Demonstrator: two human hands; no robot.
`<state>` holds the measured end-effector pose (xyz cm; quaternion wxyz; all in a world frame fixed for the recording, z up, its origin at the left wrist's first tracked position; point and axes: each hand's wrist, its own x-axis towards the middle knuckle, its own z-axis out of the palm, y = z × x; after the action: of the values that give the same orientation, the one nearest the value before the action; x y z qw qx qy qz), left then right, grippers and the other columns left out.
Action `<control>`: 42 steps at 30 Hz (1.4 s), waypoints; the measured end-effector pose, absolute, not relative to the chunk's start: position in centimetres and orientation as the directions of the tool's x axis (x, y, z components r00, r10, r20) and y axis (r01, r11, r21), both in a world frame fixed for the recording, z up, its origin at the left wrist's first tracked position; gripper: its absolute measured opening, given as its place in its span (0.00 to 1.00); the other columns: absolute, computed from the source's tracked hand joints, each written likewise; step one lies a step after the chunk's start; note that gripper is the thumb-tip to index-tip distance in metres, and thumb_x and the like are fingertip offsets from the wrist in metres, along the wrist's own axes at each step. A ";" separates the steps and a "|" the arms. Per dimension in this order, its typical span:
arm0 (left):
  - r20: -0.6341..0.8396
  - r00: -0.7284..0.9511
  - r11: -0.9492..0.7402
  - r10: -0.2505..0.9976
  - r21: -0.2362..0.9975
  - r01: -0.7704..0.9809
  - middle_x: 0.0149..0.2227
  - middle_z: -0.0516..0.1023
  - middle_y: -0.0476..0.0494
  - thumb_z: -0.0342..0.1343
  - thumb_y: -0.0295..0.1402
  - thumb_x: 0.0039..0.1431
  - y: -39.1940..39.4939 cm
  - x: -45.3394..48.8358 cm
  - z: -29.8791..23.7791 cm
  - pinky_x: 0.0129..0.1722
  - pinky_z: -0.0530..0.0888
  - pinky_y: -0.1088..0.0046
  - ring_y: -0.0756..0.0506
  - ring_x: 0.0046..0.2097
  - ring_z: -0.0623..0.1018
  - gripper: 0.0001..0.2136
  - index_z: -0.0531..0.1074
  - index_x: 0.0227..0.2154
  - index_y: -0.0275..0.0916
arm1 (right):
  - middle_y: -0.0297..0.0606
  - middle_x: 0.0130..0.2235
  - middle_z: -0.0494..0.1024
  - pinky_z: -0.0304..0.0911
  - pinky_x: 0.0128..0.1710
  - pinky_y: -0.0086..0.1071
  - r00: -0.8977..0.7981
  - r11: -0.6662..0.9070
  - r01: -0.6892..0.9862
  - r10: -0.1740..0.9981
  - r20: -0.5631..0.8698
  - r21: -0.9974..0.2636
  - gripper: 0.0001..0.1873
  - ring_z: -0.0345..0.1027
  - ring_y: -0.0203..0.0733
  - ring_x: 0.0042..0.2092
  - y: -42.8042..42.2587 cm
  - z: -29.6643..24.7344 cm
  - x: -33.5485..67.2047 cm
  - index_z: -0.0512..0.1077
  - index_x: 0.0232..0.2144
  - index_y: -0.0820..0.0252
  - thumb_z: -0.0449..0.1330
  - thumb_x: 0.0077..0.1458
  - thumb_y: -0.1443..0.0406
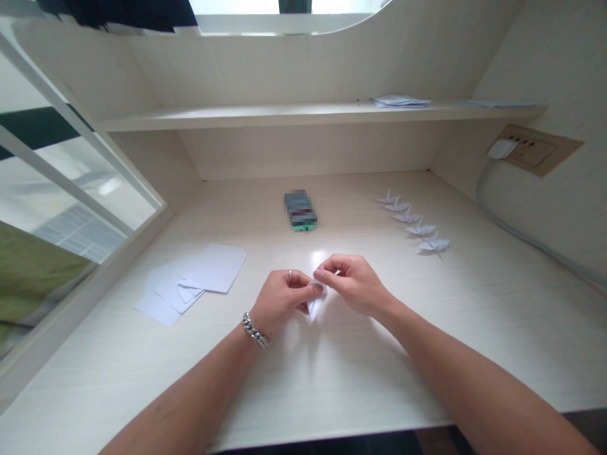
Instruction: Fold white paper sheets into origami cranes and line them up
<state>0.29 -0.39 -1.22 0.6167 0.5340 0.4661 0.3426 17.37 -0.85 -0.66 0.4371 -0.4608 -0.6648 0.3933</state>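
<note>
A small piece of folded white paper [315,306] is held just above the desk, in the middle of the view. My left hand [284,294], with a ring and a chain bracelet, pinches it from the left, thumb on top. On the other side, my right hand [353,282] has its thumb and index finger closed at the paper's upper edge. Part of the paper is hidden behind the fingers. To the right stands a row of several folded paper cranes [421,230]. Loose white paper sheets [215,265] lie overlapping at the left.
A phone [300,210] with a green edge lies behind my hands. Folded papers [401,101] rest on the shelf [265,117] above the desk [294,392]. At the right wall, a white plug [501,149] sits in the socket panel [545,151], its cable running down along the desk's side.
</note>
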 end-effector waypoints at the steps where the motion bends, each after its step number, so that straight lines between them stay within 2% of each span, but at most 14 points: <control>1: -0.204 0.330 0.191 0.921 0.979 0.073 0.19 0.73 0.48 0.68 0.34 0.42 -0.4 0.3 -1.2 0.20 0.68 0.79 0.53 0.20 0.71 0.10 0.76 0.20 0.32 | 0.35 0.26 0.76 0.61 0.31 0.29 -0.176 0.282 0.299 0.955 0.238 -0.912 0.09 0.68 0.36 0.30 -1.0 -0.6 17.3 0.75 0.23 0.61 0.62 0.53 0.64; 4: -0.189 0.324 0.183 0.927 0.982 0.049 0.18 0.73 0.48 0.68 0.35 0.42 -0.5 0.4 -1.1 0.19 0.68 0.80 0.54 0.20 0.71 0.10 0.76 0.19 0.33 | 0.36 0.27 0.76 0.61 0.31 0.29 -0.152 0.293 0.295 0.954 0.259 -0.909 0.08 0.69 0.37 0.31 -1.1 -0.5 17.1 0.74 0.24 0.61 0.61 0.53 0.64; 8: -0.177 0.328 0.174 0.928 0.984 0.039 0.17 0.72 0.48 0.69 0.37 0.43 -0.4 0.3 -1.4 0.19 0.68 0.80 0.54 0.19 0.70 0.12 0.76 0.18 0.33 | 0.37 0.29 0.78 0.63 0.32 0.29 -0.253 0.261 0.253 0.947 0.197 -0.931 0.06 0.71 0.38 0.32 -1.0 -0.7 17.2 0.75 0.27 0.62 0.62 0.53 0.64; 14: -0.191 0.363 0.233 0.912 0.970 -0.074 0.25 0.78 0.44 0.69 0.37 0.44 -0.4 0.2 -1.2 0.26 0.75 0.76 0.51 0.26 0.76 0.11 0.80 0.26 0.33 | 0.36 0.27 0.75 0.62 0.30 0.29 -0.177 0.276 0.290 0.956 0.232 -0.916 0.10 0.68 0.37 0.31 -1.0 -0.6 17.3 0.71 0.23 0.62 0.60 0.54 0.64; 20: -0.164 0.373 0.207 0.913 0.975 -0.077 0.25 0.78 0.44 0.68 0.38 0.46 -0.4 0.2 -1.3 0.26 0.75 0.76 0.51 0.26 0.76 0.12 0.80 0.27 0.32 | 0.36 0.29 0.76 0.62 0.32 0.30 -0.215 0.266 0.269 0.953 0.211 -0.926 0.09 0.69 0.37 0.32 -0.7 -0.8 17.6 0.74 0.27 0.62 0.60 0.54 0.62; 23: -0.130 0.336 0.162 0.933 0.984 -0.069 0.24 0.78 0.44 0.67 0.38 0.48 -0.3 0.3 -1.4 0.26 0.75 0.77 0.51 0.25 0.76 0.12 0.81 0.30 0.32 | 0.36 0.29 0.76 0.63 0.32 0.30 -0.158 0.219 0.174 0.969 0.192 -0.960 0.11 0.68 0.37 0.32 -0.4 -1.2 17.7 0.73 0.27 0.62 0.63 0.52 0.59; 26: -0.088 0.271 0.104 0.958 0.994 -0.044 0.23 0.78 0.45 0.66 0.37 0.50 -0.2 0.3 -1.3 0.25 0.74 0.77 0.52 0.24 0.75 0.12 0.80 0.33 0.32 | 0.37 0.32 0.77 0.65 0.31 0.30 -0.174 0.056 0.036 0.984 0.049 -0.998 0.14 0.71 0.38 0.34 -0.1 -1.6 17.7 0.73 0.33 0.61 0.63 0.51 0.55; 28: -0.067 0.237 0.078 0.969 0.996 -0.037 0.22 0.79 0.45 0.66 0.37 0.50 -0.2 0.3 -1.1 0.25 0.74 0.77 0.52 0.23 0.75 0.13 0.80 0.34 0.31 | 0.37 0.30 0.77 0.65 0.30 0.30 -0.202 -0.026 -0.031 0.979 -0.019 -0.999 0.14 0.71 0.38 0.32 -0.1 -1.7 17.5 0.73 0.34 0.61 0.64 0.50 0.56; 33: -0.057 0.242 0.072 0.969 0.996 -0.052 0.24 0.80 0.43 0.65 0.35 0.50 -0.3 0.2 -0.8 0.26 0.75 0.76 0.50 0.25 0.77 0.15 0.78 0.37 0.29 | 0.35 0.27 0.77 0.65 0.30 0.30 -0.140 -0.026 -0.110 0.990 -0.010 -0.994 0.14 0.70 0.36 0.28 -0.1 -1.9 17.0 0.73 0.27 0.63 0.68 0.44 0.58; 42: 0.005 0.212 -0.001 0.977 1.000 -0.019 0.18 0.76 0.49 0.66 0.35 0.49 -0.6 0.5 -0.9 0.22 0.72 0.77 0.51 0.20 0.74 0.17 0.74 0.40 0.31 | 0.37 0.27 0.78 0.64 0.30 0.30 -0.218 -0.021 -0.145 0.976 0.011 -0.989 0.14 0.70 0.36 0.29 -0.3 -1.8 17.0 0.78 0.29 0.64 0.67 0.47 0.57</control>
<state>0.52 -0.59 -0.87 0.5546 0.5465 0.4383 0.4491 17.04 -0.34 -1.85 0.4760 -0.4055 -0.5125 0.5885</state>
